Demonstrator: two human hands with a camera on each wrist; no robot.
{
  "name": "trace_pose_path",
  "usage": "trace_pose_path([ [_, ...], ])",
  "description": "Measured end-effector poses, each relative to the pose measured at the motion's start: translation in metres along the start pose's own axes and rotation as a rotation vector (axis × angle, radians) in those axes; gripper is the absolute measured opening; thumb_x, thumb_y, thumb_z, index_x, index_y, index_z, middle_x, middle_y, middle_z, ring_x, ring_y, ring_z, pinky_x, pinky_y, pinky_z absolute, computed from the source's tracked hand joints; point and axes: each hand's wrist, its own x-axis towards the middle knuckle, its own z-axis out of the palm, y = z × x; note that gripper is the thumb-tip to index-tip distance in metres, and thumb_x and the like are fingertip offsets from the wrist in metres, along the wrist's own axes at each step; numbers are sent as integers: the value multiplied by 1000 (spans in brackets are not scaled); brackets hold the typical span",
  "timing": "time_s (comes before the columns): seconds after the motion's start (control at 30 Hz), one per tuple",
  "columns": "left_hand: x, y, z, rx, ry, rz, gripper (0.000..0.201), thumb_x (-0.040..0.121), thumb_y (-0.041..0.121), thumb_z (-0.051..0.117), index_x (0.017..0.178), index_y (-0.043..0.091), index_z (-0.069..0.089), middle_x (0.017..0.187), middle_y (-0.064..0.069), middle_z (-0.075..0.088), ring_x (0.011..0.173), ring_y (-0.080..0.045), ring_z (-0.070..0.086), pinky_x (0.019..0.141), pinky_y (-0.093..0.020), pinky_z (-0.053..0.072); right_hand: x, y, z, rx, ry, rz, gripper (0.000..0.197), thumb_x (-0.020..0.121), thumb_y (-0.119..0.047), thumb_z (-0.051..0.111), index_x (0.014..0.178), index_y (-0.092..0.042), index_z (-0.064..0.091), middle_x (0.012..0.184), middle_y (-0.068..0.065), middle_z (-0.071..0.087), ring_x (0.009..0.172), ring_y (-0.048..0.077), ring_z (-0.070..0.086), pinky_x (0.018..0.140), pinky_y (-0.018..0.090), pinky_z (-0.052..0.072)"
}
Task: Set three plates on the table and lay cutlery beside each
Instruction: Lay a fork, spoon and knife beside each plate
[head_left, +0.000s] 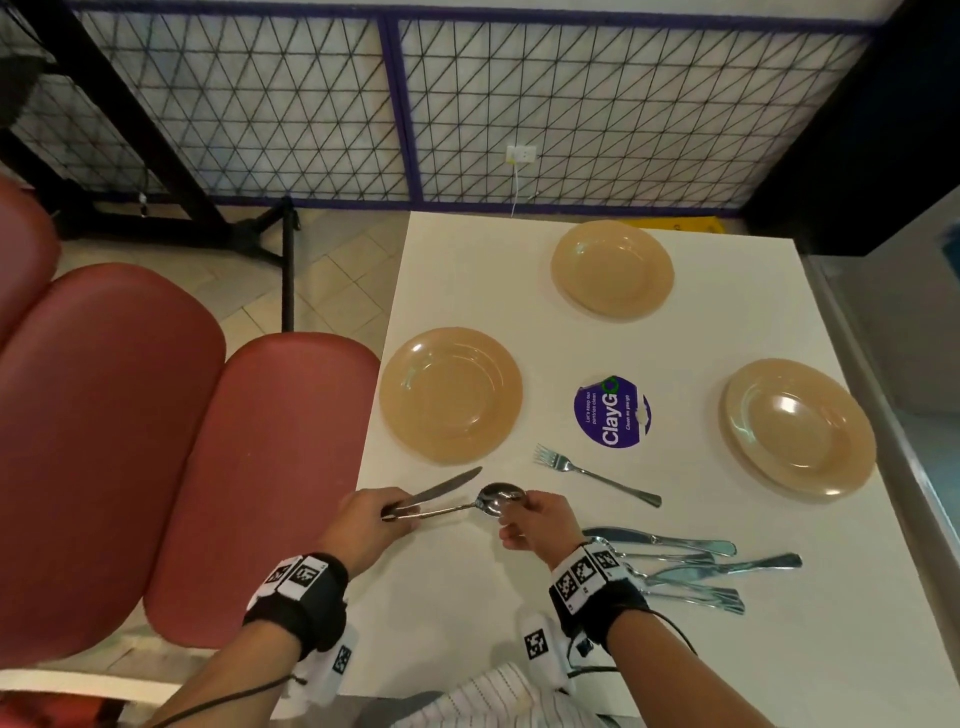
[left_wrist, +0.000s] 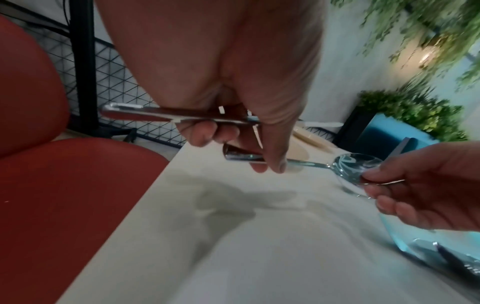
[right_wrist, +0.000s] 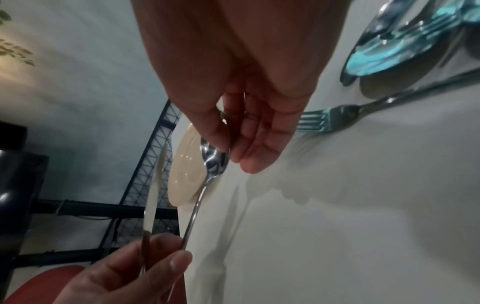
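Three tan plates stand on the white table (head_left: 467, 597): a near-left plate (head_left: 451, 395), a far plate (head_left: 613, 269) and a right plate (head_left: 797, 428). Just in front of the near-left plate, my left hand (head_left: 371, 522) grips the handles of a knife (head_left: 441, 489) and a spoon (head_left: 496, 501) together. My right hand (head_left: 535, 522) pinches the spoon's bowl (left_wrist: 355, 166) between thumb and fingers (right_wrist: 218, 142). The knife blade (right_wrist: 153, 197) points toward the plate. One fork (head_left: 595, 475) lies alone near the table's middle.
A pile of several knives, forks and spoons (head_left: 691, 569) lies on the table just right of my right wrist. A round purple sticker (head_left: 613, 413) marks the table's centre. Red padded seats (head_left: 182, 467) run along the left edge. A mesh fence (head_left: 467, 104) stands behind.
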Motion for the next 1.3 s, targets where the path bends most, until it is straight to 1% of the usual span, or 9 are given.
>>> trace_pose_path([
  [0.13,15,-18,-1,95,88,54,17,83,19,73,81,36,72,77,10,69,76,-16,62,65,-32,47,13,-1,9,-54,26,60,6,77,3,66,75,-1,70,67,16,66,54,22,62,58,32,58],
  [0.27,23,-33,1,193,192,146,19,86,15,71,100,26,77,97,11,65,90,-17,58,75,-29,44,31,-3,17,-127,67,64,8,63,-3,70,63,-11,70,67,17,72,61,30,70,72,48,62],
  [0.33,25,-39,2,229,205,168,22,86,14,71,106,24,76,101,9,66,91,-19,59,76,-29,45,36,-8,21,-167,80,49,7,62,-6,69,62,-13,70,67,15,74,64,31,73,71,47,62],
  [0.47,28,-41,0,303,230,183,28,84,8,73,106,24,76,102,7,67,90,-20,58,70,-26,38,38,-18,28,-225,90,74,9,71,-6,69,75,-12,73,66,11,75,61,24,74,71,40,63],
  [0.73,42,-44,-4,315,201,187,32,80,1,72,104,22,77,99,6,69,85,-20,56,69,-27,37,51,-15,31,-293,92,162,24,56,-7,76,79,-12,72,76,12,76,69,30,74,69,42,63],
  [0.93,46,-45,-2,260,212,222,33,79,1,74,104,22,77,96,6,67,80,-9,43,70,-24,36,49,-19,26,-333,88,167,34,69,-2,72,101,-13,67,88,10,75,67,25,75,71,39,63],
  [1.07,32,-41,1,269,164,330,33,79,13,79,110,23,75,94,4,66,77,-16,52,68,-27,43,39,-23,16,-296,94,124,33,78,-8,67,108,-17,59,90,8,74,67,23,75,71,38,63],
  [1.17,17,-33,13,286,76,421,30,87,22,67,117,24,70,94,4,64,85,-18,55,71,-31,49,26,-25,3,-289,127,56,24,82,-17,60,105,-24,57,81,6,75,58,20,74,74,40,62],
  [1.3,16,-32,33,386,-9,449,40,91,32,45,126,27,64,95,4,60,83,-21,55,67,-34,51,10,-12,-25,-396,180,-38,15,84,-25,60,99,-26,61,78,0,73,56,18,71,72,40,62],
])
